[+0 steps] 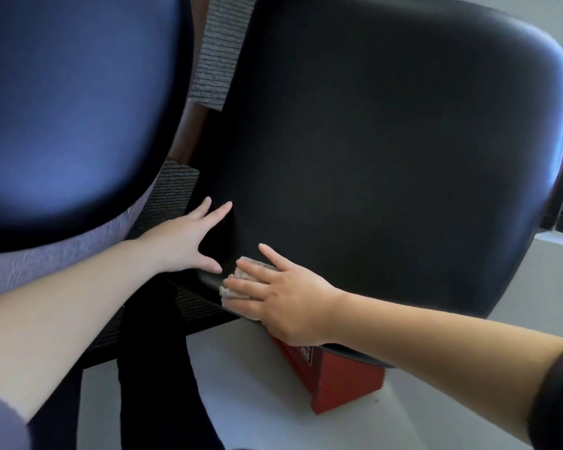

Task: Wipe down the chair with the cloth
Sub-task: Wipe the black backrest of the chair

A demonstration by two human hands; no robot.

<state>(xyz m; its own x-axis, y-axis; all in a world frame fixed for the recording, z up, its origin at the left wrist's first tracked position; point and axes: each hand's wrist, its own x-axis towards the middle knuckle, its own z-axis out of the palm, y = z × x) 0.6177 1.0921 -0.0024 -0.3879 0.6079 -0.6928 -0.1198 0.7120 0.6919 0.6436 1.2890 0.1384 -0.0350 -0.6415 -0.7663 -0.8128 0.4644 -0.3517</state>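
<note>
Now, the fingers (272, 258) of my right hand (283, 303) lie straight and spread, and they press the cloth (238, 282) flat; they are not curled round it. The cloth is a small pale wad, mostly hidden under the palm, and it sits on the near left corner of the black chair (387, 141), right at the rim. My left hand (189, 241) is just beside it, fingers stretched along the corner and thumb on the rim. It holds nothing, and I think it only steadies the chair. Farther out, a blue chair (72, 108) stands to the left, and a red box (338, 381) lies on the floor (257, 401) under the black one.

As for progress, I judge the wiping is under way but far from finished. The cloth covers only this corner, and the large black surface beyond it is untouched at this moment. I cannot tell which parts are already clean, because the surface looks the same everywhere.
</note>
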